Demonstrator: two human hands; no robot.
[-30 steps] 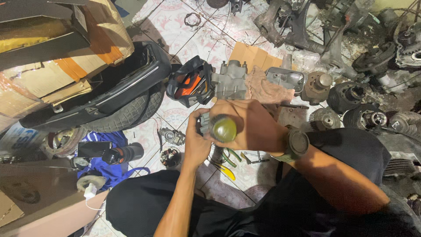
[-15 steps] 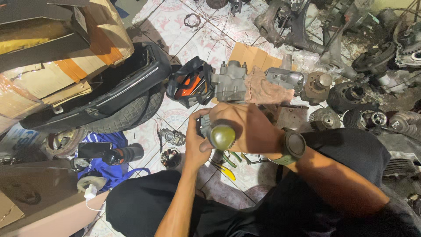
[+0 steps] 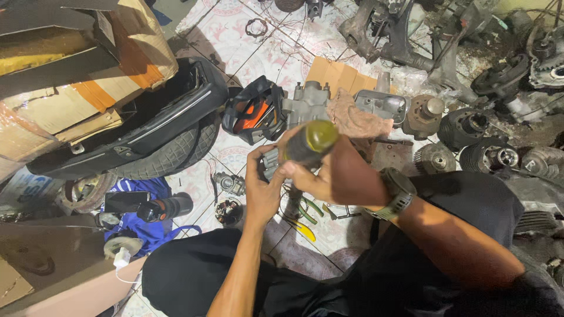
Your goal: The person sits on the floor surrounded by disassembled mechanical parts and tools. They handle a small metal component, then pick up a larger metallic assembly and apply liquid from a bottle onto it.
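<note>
- Both hands meet above the lap: the left hand (image 3: 261, 191) is curled around a small grey metal part (image 3: 270, 164), fingers closed on its side so that it cannot turn.
- Right hand (image 3: 335, 176), with a watch (image 3: 399, 194) at the wrist, is wrapped tight round the yellow-green handle of a screwdriver (image 3: 311, 144), whose butt points up at the camera; its shaft runs down into the metal part and is hidden, which suggests pressing straight down on a screw.
- Just below the metal part, pliers with green and yellow grips (image 3: 305, 217) lie on the patterned tile floor (image 3: 276, 58), seemingly kept within easy reach.
- Left of the metal part, a small carburettor-like piece (image 3: 230, 183) rests on the tiles, and further left a blue cloth (image 3: 144, 226) carries a phone and a black torch-like tool.
- Beyond the metal part sit an engine block (image 3: 308, 103), a brownish rag (image 3: 355, 120) and a flat piece of cardboard (image 3: 338, 73).
- Far right of the metal part, finned cylinders (image 3: 470, 126) stand in a cluster.
</note>
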